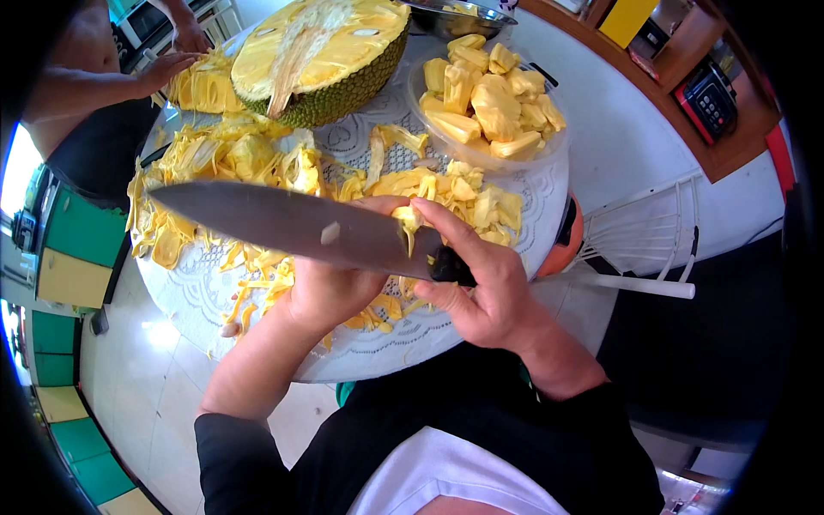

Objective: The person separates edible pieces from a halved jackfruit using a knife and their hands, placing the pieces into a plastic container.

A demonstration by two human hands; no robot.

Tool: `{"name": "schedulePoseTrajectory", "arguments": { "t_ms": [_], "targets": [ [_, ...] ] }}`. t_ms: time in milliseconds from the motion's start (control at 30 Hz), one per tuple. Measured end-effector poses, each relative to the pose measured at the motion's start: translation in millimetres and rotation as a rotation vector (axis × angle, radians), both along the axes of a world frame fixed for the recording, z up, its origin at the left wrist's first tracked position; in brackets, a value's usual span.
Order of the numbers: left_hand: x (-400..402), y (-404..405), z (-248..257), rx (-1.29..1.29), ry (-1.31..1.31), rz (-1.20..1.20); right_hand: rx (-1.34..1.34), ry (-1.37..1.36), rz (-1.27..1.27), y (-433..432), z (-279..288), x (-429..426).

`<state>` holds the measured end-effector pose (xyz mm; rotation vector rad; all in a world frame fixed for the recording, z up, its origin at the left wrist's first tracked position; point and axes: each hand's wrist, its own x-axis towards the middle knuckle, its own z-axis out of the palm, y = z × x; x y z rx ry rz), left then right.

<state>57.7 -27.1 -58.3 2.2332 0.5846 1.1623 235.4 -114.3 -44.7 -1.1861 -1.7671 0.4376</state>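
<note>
A large kitchen knife [283,226] lies across the space before me, its broad blade pointing left. My right hand [492,280] is around its black handle [450,266], with the index finger reaching over the blade. Behind the blade, my left hand [335,293] is palm up and partly hidden. A small piece of yellow jackfruit flesh [409,222] sits between my left thumb and right index fingertip. A pale scrap sticks to the blade. Below and around the hands, jackfruit strands and scraps [225,158] cover the lace tablecloth [380,360].
A large cut jackfruit section [341,77] stands at the back. Right of it, a clear plastic bowl [515,166] holds jackfruit pods, near a metal bowl [460,22]. Another person's hand [170,67] touches a jackfruit piece [206,84] at left. A white-framed chair [644,225] stands at right.
</note>
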Motion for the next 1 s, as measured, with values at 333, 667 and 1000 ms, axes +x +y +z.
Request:
{"name": "schedulePoseTrajectory", "arguments": {
  "t_ms": [333,667,1000],
  "targets": [
    [-6.5,3.4,-4.0,-0.182,0.052,-0.124,0.073,-0.038,0.101,7.5,-1.2,8.5],
    [-0.2,4.7,3.0,-0.228,-0.035,0.022,-0.538,0.755,0.308,-0.7,5.4,6.4],
    [-0.1,13.1,2.0,-0.502,-0.141,-0.260,-0.660,0.856,0.316,0.7,6.4,22.0]
  ]
}}
